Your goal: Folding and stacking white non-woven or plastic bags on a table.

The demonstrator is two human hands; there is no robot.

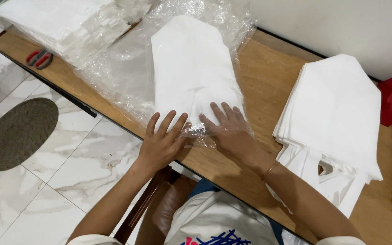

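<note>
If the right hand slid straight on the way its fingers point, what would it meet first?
The right hand lies flat on the clear plastic bag, fingers pointing up the folded white stack inside; it would probably just ride further along that stack.

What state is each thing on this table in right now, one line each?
White bag stack: folded flat, lying inside the plastic sleeve.
Plastic sleeve: crinkled, spread on the table, open end towards the person.
Left hand: flat, fingers spread, pressing the sleeve's near edge.
Right hand: flat, pressing the sleeve.
Loose bag pile: unwrapped, fanned at the edges.
Scissors: lying closed.
Wrapped stack: in plastic.
</note>
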